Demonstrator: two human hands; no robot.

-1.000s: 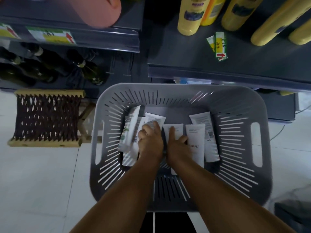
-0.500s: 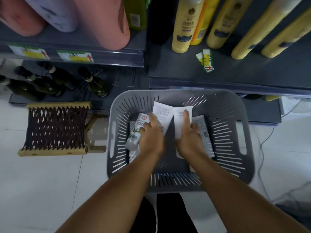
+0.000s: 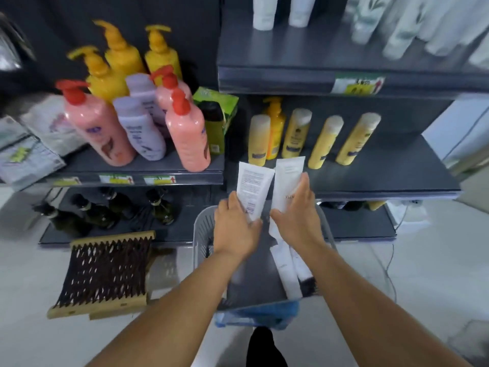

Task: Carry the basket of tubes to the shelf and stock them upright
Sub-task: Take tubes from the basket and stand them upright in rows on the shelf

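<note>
My left hand (image 3: 234, 229) grips a white tube with small print (image 3: 253, 189), held upright above the grey slotted basket (image 3: 202, 229). My right hand (image 3: 297, 215) grips a second white tube (image 3: 287, 178) beside it, crimped end up. Both tubes are raised in front of the dark shelf (image 3: 383, 178) that carries yellow bottles. More white tubes (image 3: 285, 271) lie flat in the basket below my hands. The basket stands on the floor in front of the shelving, partly hidden by my forearms.
Yellow bottles (image 3: 322, 140) stand in a row at the back of the right shelf. Pink, lilac and orange pump bottles (image 3: 185, 133) fill the left shelf. White tubes (image 3: 370, 19) stand on the upper shelf. Dark glass bottles (image 3: 105, 207) sit low left, a woven wooden stool (image 3: 105, 271) on the floor.
Both hands have lifted out of the basket, each with a white tube, up toward the shelf with yellow bottles. My view has tilted upward, showing more shelves.
</note>
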